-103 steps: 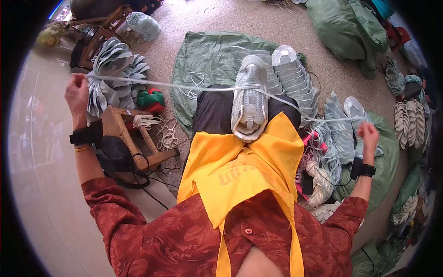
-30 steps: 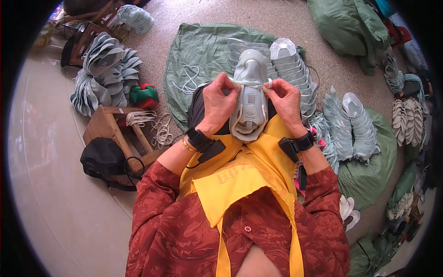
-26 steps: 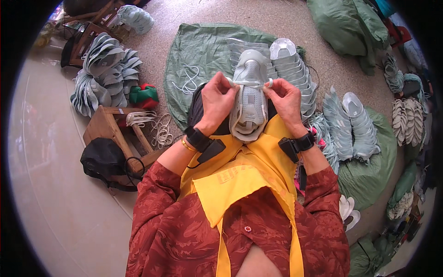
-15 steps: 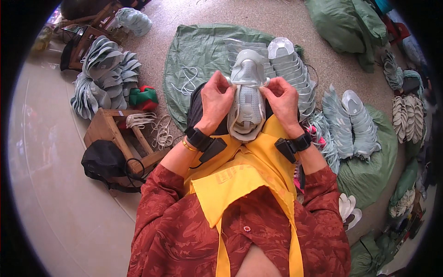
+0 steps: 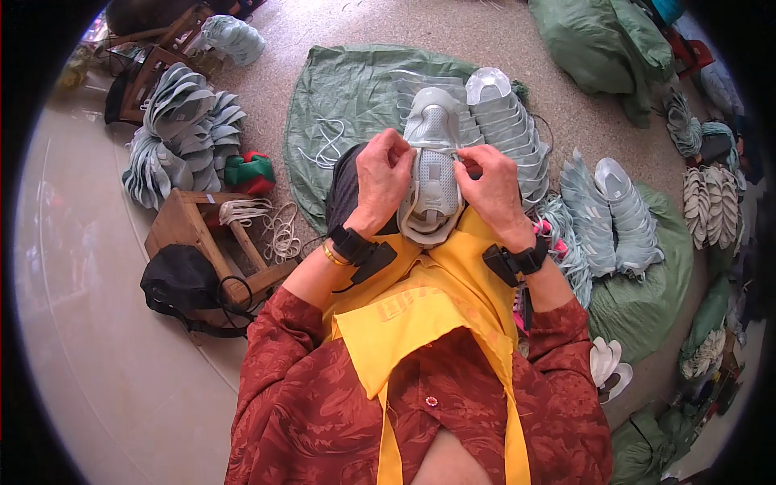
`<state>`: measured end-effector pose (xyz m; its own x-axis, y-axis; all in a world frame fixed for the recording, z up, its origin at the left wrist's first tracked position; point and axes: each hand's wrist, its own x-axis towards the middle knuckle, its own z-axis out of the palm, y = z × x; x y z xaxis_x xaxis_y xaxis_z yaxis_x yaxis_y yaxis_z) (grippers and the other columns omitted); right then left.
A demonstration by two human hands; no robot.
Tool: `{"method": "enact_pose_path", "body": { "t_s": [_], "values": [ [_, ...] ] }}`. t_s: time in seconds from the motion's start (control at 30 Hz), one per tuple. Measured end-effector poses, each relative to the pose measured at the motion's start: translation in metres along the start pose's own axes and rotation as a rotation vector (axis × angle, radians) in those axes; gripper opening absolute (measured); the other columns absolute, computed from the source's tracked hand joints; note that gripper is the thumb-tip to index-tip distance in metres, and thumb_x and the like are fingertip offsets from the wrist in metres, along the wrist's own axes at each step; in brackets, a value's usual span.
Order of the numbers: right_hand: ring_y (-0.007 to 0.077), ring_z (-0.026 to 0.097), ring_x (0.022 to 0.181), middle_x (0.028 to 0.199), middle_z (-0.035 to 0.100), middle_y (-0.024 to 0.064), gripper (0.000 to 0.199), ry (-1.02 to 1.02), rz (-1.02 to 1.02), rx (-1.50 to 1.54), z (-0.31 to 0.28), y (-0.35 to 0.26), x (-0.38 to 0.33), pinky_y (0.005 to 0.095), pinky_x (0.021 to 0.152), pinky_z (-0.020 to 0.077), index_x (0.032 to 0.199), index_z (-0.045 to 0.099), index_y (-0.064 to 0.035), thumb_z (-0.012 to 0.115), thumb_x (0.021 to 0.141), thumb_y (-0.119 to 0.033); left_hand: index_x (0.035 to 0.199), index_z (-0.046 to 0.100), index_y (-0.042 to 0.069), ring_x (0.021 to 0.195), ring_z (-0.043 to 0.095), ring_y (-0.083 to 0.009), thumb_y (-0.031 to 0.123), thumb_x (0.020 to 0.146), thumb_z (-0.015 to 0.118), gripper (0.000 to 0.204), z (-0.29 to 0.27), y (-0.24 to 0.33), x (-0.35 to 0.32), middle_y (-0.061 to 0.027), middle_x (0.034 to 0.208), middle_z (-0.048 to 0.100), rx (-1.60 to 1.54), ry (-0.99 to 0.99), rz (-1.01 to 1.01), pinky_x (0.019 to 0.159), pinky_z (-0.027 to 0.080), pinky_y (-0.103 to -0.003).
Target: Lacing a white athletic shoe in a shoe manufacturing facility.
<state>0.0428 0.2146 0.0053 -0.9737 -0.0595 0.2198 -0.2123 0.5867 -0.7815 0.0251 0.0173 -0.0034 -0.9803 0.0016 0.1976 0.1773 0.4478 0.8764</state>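
Pale grey shoe upper (image 5: pixel 432 174): we see its flanks covered by our left hand (image 5: pixel 386 179) and right hand (image 5: pixel 490 190).
Fingertips: pinched at its middle; what they grip is too small for us to tell.
Green woven sack (image 5: pixel 343 97): partly hidden under the shoe.
Far right heaps: blurred at the rim.
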Motion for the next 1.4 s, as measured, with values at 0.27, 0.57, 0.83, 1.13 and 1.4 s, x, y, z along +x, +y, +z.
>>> {"method": "enact_pose_path", "body": {
  "t_s": [0.27, 0.57, 0.83, 1.13, 1.4],
  "values": [
    [0.0391, 0.068, 0.086, 0.092, 0.069, 0.0206, 0.020, 0.024, -0.058, -0.104, 0.008, 0.003, -0.001, 0.0450, 0.076, 0.0554, 0.106, 0.066, 0.0008, 0.063, 0.086, 0.001, 0.099, 0.056, -0.002, 0.083, 0.061, -0.0328, 0.004, 0.082, 0.070, 0.023, -0.008, 0.010, -0.006, -0.0180, 0.091, 0.059, 0.098, -0.157, 0.073, 0.074, 0.050, -0.042],
    [0.0352, 0.067, 0.090, 0.092, 0.066, 0.0163, 0.007, -0.123, -0.249, -0.473, 0.006, 0.000, 0.006, 0.0412, 0.079, 0.0558, 0.094, 0.062, -0.0012, 0.060, 0.087, 0.000, 0.102, 0.051, -0.005, 0.098, 0.056, -0.0403, 0.000, 0.080, 0.059, 0.025, 0.006, 0.011, -0.004, -0.0237, 0.098, 0.055, 0.510, -0.211, 0.293, 0.086, 0.047, -0.047],
    [0.0363, 0.065, 0.084, 0.092, 0.060, 0.0156, 0.008, -0.013, -0.439, -0.262, 0.006, -0.015, 0.010, 0.0434, 0.072, 0.0530, 0.090, 0.056, -0.0019, 0.062, 0.087, 0.002, 0.107, 0.051, -0.005, 0.099, 0.055, -0.0391, 0.005, 0.084, 0.064, 0.029, 0.002, 0.000, -0.005, -0.0226, 0.103, 0.056, 0.422, -0.222, 0.231, 0.088, 0.048, -0.045],
    [0.0375, 0.065, 0.086, 0.091, 0.063, 0.0164, 0.011, -0.079, -0.250, -0.185, 0.040, -0.023, 0.016, 0.0444, 0.074, 0.0529, 0.098, 0.069, -0.0030, 0.068, 0.088, -0.005, 0.105, 0.051, -0.006, 0.099, 0.055, -0.0420, 0.003, 0.085, 0.060, 0.024, -0.002, -0.004, -0.006, -0.0248, 0.102, 0.056, 0.301, -0.196, 0.223, 0.086, 0.047, -0.049],
    [0.0374, 0.065, 0.087, 0.091, 0.063, 0.0159, 0.011, -0.053, -0.160, -0.254, 0.048, -0.026, 0.014, 0.0453, 0.076, 0.0533, 0.097, 0.069, -0.0029, 0.069, 0.086, -0.006, 0.103, 0.052, -0.004, 0.096, 0.056, -0.0435, 0.003, 0.085, 0.060, 0.021, 0.000, -0.008, -0.005, -0.0242, 0.097, 0.057, 0.190, -0.154, 0.150, 0.084, 0.047, -0.050]
  ]
}}
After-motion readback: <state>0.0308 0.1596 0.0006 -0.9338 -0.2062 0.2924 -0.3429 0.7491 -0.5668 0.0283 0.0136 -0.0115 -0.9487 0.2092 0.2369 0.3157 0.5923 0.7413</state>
